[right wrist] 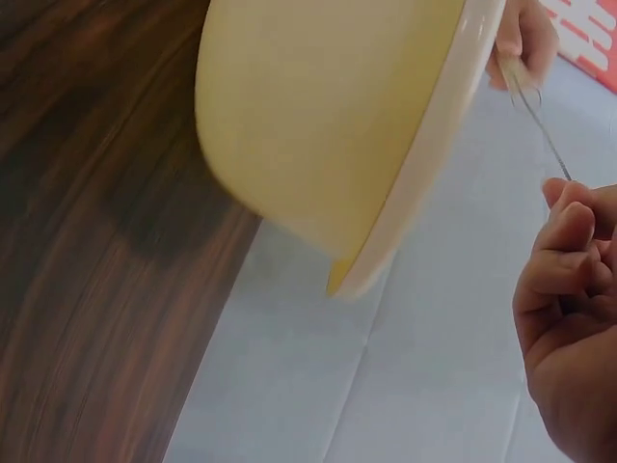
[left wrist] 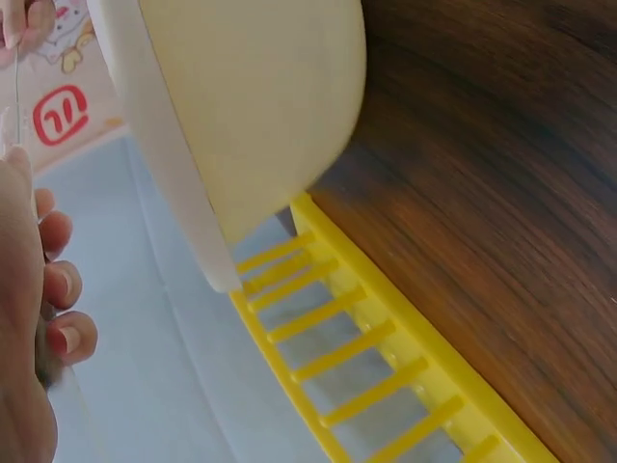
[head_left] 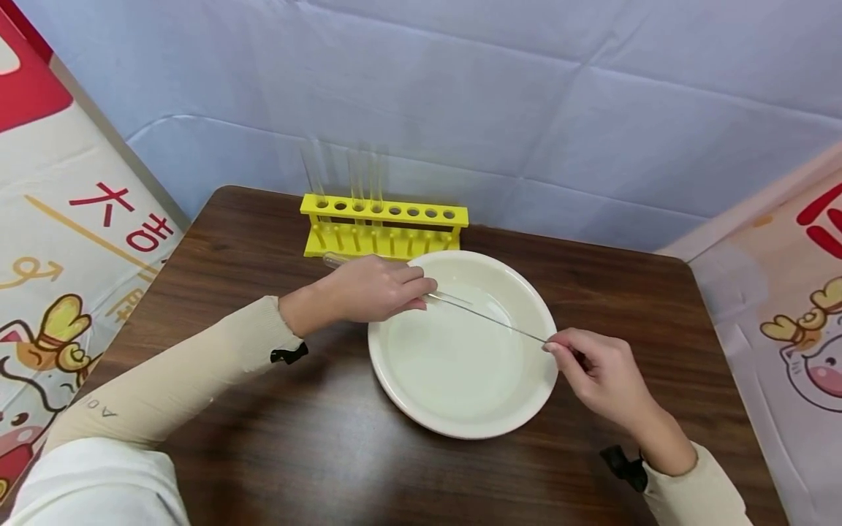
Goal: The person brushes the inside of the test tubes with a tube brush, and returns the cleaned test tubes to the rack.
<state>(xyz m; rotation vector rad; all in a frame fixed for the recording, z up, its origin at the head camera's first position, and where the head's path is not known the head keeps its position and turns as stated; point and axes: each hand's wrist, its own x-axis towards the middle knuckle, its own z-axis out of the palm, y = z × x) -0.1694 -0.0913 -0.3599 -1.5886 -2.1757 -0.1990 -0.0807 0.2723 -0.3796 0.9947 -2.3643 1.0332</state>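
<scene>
Over the white basin (head_left: 460, 420), my left hand (head_left: 378, 288) grips a clear glass test tube (head_left: 334, 259), its rounded end sticking out behind the fingers. From the tube's mouth side runs the thin wire handle (head_left: 493, 320) of what looks like a test tube brush. My right hand (head_left: 595, 369) pinches the far end of that wire between thumb and forefinger above the basin's right rim. In the left wrist view a dark, blurred patch (left wrist: 45, 352) shows by the left fingers; the brush head cannot be made out clearly. The right wrist view shows the wire (right wrist: 549, 143) stretched between both hands.
Behind the basin stands a yellow test tube rack (head_left: 454, 216) with three clear tubes (head_left: 357, 179) upright in its left part. The brown wooden table (head_left: 296, 438) ends at a pale cloth backdrop (head_left: 460, 109). Printed cloths hang on both sides.
</scene>
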